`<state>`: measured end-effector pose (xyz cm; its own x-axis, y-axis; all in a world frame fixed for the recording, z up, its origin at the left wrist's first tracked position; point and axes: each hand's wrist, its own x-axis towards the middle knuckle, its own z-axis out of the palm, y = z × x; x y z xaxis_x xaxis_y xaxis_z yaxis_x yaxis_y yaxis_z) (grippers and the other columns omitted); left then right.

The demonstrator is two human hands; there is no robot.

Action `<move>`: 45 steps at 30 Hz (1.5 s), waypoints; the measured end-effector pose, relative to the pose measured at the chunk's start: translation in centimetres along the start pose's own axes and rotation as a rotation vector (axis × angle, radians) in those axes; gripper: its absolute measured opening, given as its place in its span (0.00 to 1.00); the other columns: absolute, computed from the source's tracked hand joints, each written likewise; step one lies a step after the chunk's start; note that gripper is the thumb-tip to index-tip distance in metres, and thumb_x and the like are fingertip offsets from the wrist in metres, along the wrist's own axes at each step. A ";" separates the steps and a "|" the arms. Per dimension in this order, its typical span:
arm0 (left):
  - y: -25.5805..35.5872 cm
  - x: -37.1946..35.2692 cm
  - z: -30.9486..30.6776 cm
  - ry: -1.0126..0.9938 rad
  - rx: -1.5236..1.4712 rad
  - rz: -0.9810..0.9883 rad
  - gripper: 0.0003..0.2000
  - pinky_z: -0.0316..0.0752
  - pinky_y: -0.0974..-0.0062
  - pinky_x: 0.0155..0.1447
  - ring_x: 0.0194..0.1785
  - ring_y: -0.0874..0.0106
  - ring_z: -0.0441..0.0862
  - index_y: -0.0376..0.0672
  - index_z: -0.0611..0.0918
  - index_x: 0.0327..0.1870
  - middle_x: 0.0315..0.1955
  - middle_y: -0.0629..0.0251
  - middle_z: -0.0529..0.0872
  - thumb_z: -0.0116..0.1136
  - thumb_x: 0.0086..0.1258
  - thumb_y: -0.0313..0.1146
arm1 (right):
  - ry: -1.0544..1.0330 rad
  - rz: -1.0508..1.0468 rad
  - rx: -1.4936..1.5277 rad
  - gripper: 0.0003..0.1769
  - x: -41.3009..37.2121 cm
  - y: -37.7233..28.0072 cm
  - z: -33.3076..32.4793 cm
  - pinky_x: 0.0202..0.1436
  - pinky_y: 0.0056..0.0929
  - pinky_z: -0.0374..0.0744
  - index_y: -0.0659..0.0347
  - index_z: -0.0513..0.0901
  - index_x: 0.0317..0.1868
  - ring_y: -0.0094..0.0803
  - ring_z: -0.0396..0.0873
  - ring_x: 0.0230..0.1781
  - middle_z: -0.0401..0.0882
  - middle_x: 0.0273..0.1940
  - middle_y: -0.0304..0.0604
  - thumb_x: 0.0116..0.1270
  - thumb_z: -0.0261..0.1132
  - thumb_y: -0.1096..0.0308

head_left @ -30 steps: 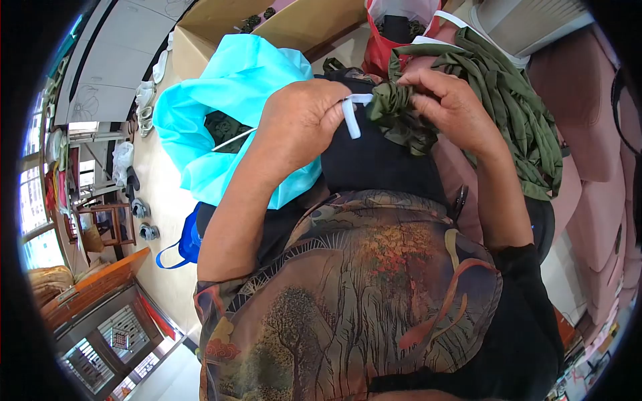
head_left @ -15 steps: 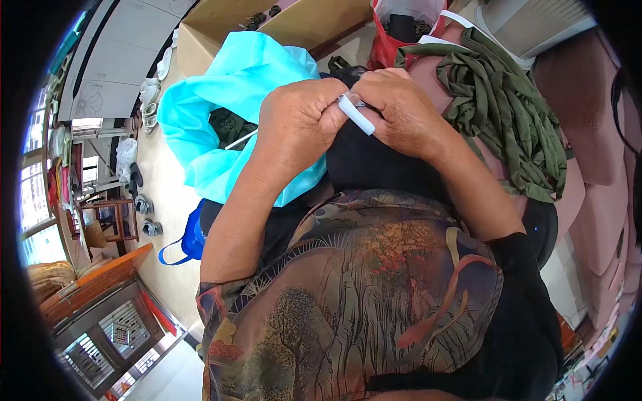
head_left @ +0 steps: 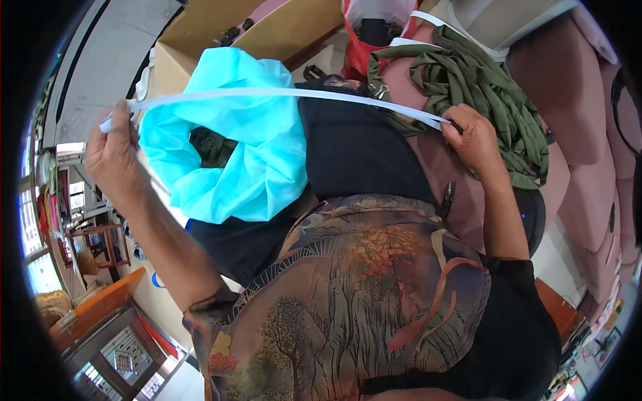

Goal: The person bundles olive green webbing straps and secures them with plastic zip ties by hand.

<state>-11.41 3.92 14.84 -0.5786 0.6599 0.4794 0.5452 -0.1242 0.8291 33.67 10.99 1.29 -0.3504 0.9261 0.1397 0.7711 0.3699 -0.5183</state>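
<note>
A narrow white strip [head_left: 267, 93] is stretched in a shallow arc between my two hands. My left hand [head_left: 115, 150] pinches its left end, where a short white piece sticks out by the thumb. The strip's right end is in the closed fingers of my right hand [head_left: 471, 137], close to the dark green fabric [head_left: 468, 73]. Beneath the strip lies a bunched turquoise bag [head_left: 261, 160] with dark green stuff inside its opening. Black cloth [head_left: 361, 147] covers my lap.
A cardboard box [head_left: 180, 40] stands behind the turquoise bag. Beside it is a red and white bag [head_left: 358, 60]. A pink sofa [head_left: 558, 100] runs along the right. A wooden stool [head_left: 100, 244] is at the left.
My hands have moved wide apart from their meeting point in front of me. The white strip, bunched between them before, is now drawn out long.
</note>
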 end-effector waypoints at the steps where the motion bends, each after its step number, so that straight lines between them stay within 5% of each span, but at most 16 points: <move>1: -0.9 0.7 -0.7 -0.033 0.030 -0.013 0.07 0.58 0.84 0.27 0.23 0.85 0.66 0.38 0.85 0.33 0.18 0.76 0.74 0.62 0.69 0.32 | 0.021 0.000 0.016 0.05 -0.3 0.2 -0.2 0.37 0.39 0.76 0.58 0.81 0.33 0.46 0.79 0.34 0.77 0.30 0.46 0.57 0.65 0.68; 3: -4.0 1.2 -0.1 -0.242 0.380 0.190 0.08 0.59 0.82 0.27 0.22 0.84 0.66 0.40 0.86 0.33 0.18 0.74 0.74 0.60 0.70 0.34 | 0.060 -0.001 0.061 0.05 -0.7 -0.1 -0.2 0.38 0.38 0.76 0.58 0.81 0.34 0.45 0.79 0.34 0.77 0.31 0.46 0.57 0.65 0.69; 5: -5.7 -1.3 3.1 -0.466 0.423 0.088 0.08 0.67 0.74 0.29 0.22 0.78 0.73 0.43 0.86 0.35 0.20 0.69 0.79 0.58 0.68 0.35 | 0.031 -0.049 0.247 0.07 -0.3 -3.0 -0.1 0.38 0.33 0.76 0.62 0.80 0.35 0.43 0.78 0.31 0.77 0.31 0.47 0.55 0.65 0.74; 7: -6.4 -5.5 7.9 -0.720 0.310 0.394 0.06 0.75 0.62 0.37 0.33 0.56 0.83 0.43 0.85 0.35 0.28 0.57 0.85 0.59 0.61 0.31 | 0.034 -0.269 0.240 0.07 0.4 -5.4 0.7 0.37 0.33 0.76 0.62 0.80 0.35 0.42 0.78 0.30 0.76 0.31 0.46 0.55 0.66 0.73; 11: -6.8 -10.8 12.5 -0.834 0.484 0.344 0.06 0.76 0.60 0.43 0.39 0.53 0.82 0.43 0.83 0.39 0.33 0.54 0.84 0.60 0.61 0.28 | -0.004 -0.212 0.186 0.07 1.6 -6.9 2.7 0.35 0.40 0.76 0.58 0.80 0.34 0.46 0.80 0.32 0.79 0.31 0.44 0.55 0.67 0.68; 15: -3.3 -11.2 12.9 -0.697 0.443 0.630 0.14 0.76 0.60 0.50 0.48 0.55 0.82 0.41 0.82 0.46 0.41 0.54 0.85 0.60 0.57 0.23 | -0.018 -0.210 0.156 0.10 1.6 -6.8 3.4 0.34 0.41 0.76 0.57 0.79 0.34 0.47 0.79 0.32 0.78 0.31 0.44 0.53 0.69 0.66; 18: 0.2 -12.6 13.9 -0.679 0.091 0.573 0.13 0.77 0.64 0.48 0.44 0.60 0.84 0.37 0.81 0.47 0.38 0.54 0.86 0.62 0.60 0.25 | 0.044 -0.275 0.092 0.12 1.6 -7.2 3.7 0.34 0.41 0.76 0.56 0.78 0.35 0.46 0.79 0.32 0.77 0.30 0.44 0.52 0.70 0.65; 22: 1.4 -14.8 15.7 -0.946 -0.104 0.081 0.10 0.75 0.74 0.38 0.30 0.69 0.80 0.34 0.81 0.43 0.26 0.58 0.83 0.61 0.67 0.31 | 0.192 -0.402 0.020 0.12 1.9 -7.3 4.0 0.34 0.42 0.77 0.55 0.77 0.34 0.44 0.79 0.34 0.77 0.30 0.44 0.50 0.69 0.67; 23: 0.5 -15.0 16.2 -1.006 -0.049 0.086 0.10 0.75 0.74 0.36 0.29 0.72 0.78 0.34 0.81 0.40 0.25 0.60 0.82 0.59 0.68 0.33 | 0.204 -0.414 -0.029 0.09 1.7 -7.5 3.8 0.35 0.42 0.78 0.55 0.77 0.32 0.45 0.79 0.35 0.77 0.30 0.44 0.51 0.66 0.67; 24: 0.1 -15.2 16.5 -1.043 -0.076 -0.126 0.09 0.73 0.76 0.32 0.27 0.76 0.77 0.35 0.82 0.36 0.25 0.63 0.82 0.59 0.67 0.33 | 0.145 -0.416 -0.051 0.07 1.6 -8.1 3.3 0.36 0.42 0.78 0.57 0.77 0.33 0.45 0.79 0.35 0.77 0.30 0.45 0.52 0.64 0.66; 25: 0.4 -15.1 16.5 -1.074 -0.036 -0.217 0.08 0.74 0.71 0.37 0.30 0.70 0.80 0.34 0.83 0.37 0.25 0.57 0.83 0.60 0.64 0.30 | 0.106 -0.438 -0.036 0.08 1.4 -7.8 3.7 0.36 0.44 0.78 0.57 0.78 0.33 0.46 0.79 0.35 0.78 0.30 0.46 0.53 0.63 0.65; 27: 1.3 -15.0 16.7 -1.161 -0.004 -0.223 0.07 0.73 0.75 0.35 0.28 0.73 0.78 0.34 0.83 0.37 0.25 0.61 0.83 0.59 0.64 0.29 | 0.131 -0.530 0.127 0.18 0.5 -6.8 4.0 0.43 0.47 0.75 0.56 0.77 0.40 0.48 0.77 0.40 0.77 0.35 0.45 0.46 0.71 0.67; 29: 0.9 -14.8 16.2 -1.248 0.052 -0.089 0.07 0.70 0.76 0.30 0.26 0.77 0.76 0.33 0.82 0.33 0.22 0.65 0.81 0.58 0.66 0.29 | -0.064 -0.428 0.302 0.25 -1.1 -6.4 3.4 0.51 0.46 0.74 0.58 0.77 0.47 0.51 0.76 0.49 0.78 0.43 0.48 0.47 0.74 0.63; 35: 0.8 -14.4 16.1 -1.296 -0.040 -0.467 0.05 0.62 0.83 0.27 0.24 0.85 0.68 0.36 0.82 0.33 0.21 0.79 0.74 0.56 0.68 0.25 | -0.222 -0.076 0.489 0.25 -3.2 -4.1 2.5 0.51 0.48 0.74 0.64 0.75 0.51 0.56 0.77 0.49 0.79 0.45 0.58 0.54 0.69 0.63; 41: 0.5 -14.7 17.4 -1.240 -0.074 -0.187 0.05 0.64 0.81 0.32 0.28 0.83 0.69 0.35 0.81 0.32 0.22 0.77 0.74 0.56 0.68 0.25 | -0.132 -0.115 0.351 0.20 -1.9 -5.3 3.1 0.49 0.49 0.75 0.64 0.74 0.45 0.55 0.77 0.46 0.79 0.40 0.56 0.52 0.66 0.66; 45: 1.0 -14.0 16.6 -1.216 0.039 0.086 0.05 0.68 0.73 0.33 0.27 0.75 0.72 0.34 0.79 0.32 0.21 0.62 0.75 0.55 0.65 0.27 | -0.074 -0.196 0.368 0.19 -0.9 -6.1 4.9 0.46 0.49 0.76 0.61 0.75 0.45 0.55 0.78 0.44 0.79 0.40 0.55 0.53 0.67 0.64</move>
<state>7.30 6.84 4.13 0.3941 0.9167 -0.0668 0.5838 -0.1935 0.7885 26.73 7.56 0.19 -0.5193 0.8281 0.2112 0.4495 0.4749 -0.7566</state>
